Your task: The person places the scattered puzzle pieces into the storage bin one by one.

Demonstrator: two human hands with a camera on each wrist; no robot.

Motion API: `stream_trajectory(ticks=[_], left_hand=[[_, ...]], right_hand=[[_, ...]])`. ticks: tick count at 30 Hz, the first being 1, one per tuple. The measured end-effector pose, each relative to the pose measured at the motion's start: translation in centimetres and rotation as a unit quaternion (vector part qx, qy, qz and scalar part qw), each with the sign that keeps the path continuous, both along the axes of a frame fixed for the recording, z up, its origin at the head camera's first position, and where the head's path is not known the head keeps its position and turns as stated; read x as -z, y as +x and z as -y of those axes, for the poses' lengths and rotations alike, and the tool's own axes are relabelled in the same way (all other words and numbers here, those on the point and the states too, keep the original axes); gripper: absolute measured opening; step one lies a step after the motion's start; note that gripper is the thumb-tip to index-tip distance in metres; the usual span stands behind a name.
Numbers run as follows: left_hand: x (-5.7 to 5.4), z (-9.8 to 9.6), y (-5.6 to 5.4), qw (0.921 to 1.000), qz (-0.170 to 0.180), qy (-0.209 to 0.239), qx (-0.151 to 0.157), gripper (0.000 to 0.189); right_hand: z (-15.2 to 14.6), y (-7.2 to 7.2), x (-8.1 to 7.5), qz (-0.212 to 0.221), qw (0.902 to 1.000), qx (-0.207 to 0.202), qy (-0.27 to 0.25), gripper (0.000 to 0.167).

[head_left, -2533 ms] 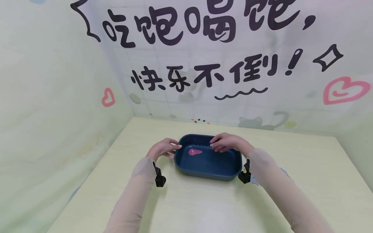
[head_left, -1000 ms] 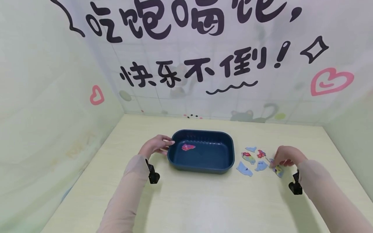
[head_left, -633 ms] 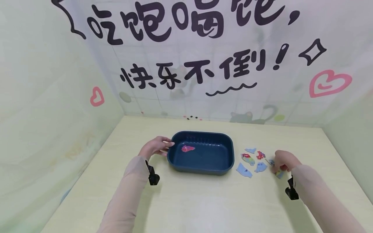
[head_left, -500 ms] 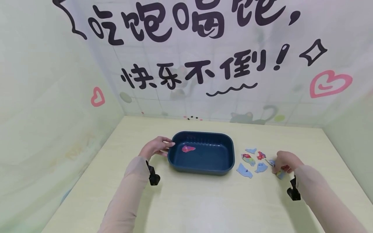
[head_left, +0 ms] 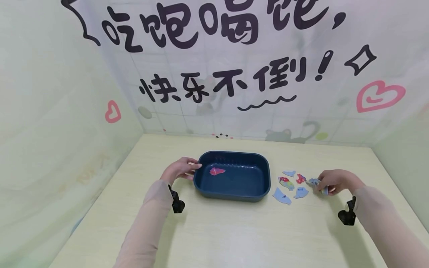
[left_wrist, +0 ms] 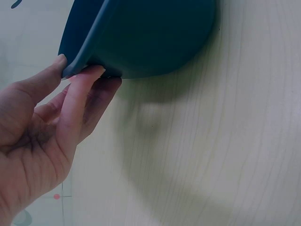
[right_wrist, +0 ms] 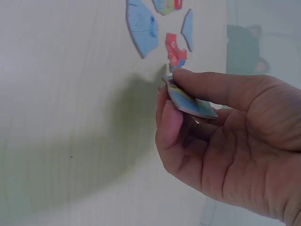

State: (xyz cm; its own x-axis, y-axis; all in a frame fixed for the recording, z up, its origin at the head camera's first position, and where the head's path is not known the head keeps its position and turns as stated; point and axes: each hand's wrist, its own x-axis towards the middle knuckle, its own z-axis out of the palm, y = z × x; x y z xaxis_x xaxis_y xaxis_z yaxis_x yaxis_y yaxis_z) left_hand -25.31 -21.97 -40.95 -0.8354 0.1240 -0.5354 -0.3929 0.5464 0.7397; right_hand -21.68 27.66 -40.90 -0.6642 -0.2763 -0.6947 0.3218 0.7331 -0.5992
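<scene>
My left hand grips the left rim of a dark blue rectangular tray; in the left wrist view the thumb lies on the rim and the fingers on the outer wall. Inside the tray lies a pink-red puzzle piece. To the right, my right hand pinches a flat, mostly blue puzzle piece between thumb and fingers, tilted just above the table. Beside it lie several loose puzzle pieces: a red one, a red-green one and blue ones, such as a blue piece.
The pale wooden table carries the tray near its middle, with the loose pieces off the tray's right side. A printed cloth with black lettering hangs behind, and cloth walls stand at both sides.
My right hand has gone from above the tray to the loose pieces at the right. It has now picked one up and turned it. My left hand has stayed on the tray's rim.
</scene>
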Motion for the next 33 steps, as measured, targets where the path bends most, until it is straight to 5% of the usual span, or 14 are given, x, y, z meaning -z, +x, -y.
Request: stream_trajectory(ticks=[6,14,33], left_hand=[[0.0,0.0,0.0,1.0000,-0.002,-0.004,-0.004,0.051],[0.0,0.1,0.0,1.0000,0.002,-0.002,-0.002,0.053],[-0.1,0.0,-0.1,0.9999,0.007,-0.013,0.006,0.051]], right_hand=[[0.6,-1.0,-1.5,-0.014,0.9994,-0.019,-0.027,0.021],[2.8,-1.7,-3.2,-0.030,0.9989,-0.024,-0.027,0.036],[8.5,-4.1,-5.1,-0.080,0.9936,-0.065,-0.045,0.038]])
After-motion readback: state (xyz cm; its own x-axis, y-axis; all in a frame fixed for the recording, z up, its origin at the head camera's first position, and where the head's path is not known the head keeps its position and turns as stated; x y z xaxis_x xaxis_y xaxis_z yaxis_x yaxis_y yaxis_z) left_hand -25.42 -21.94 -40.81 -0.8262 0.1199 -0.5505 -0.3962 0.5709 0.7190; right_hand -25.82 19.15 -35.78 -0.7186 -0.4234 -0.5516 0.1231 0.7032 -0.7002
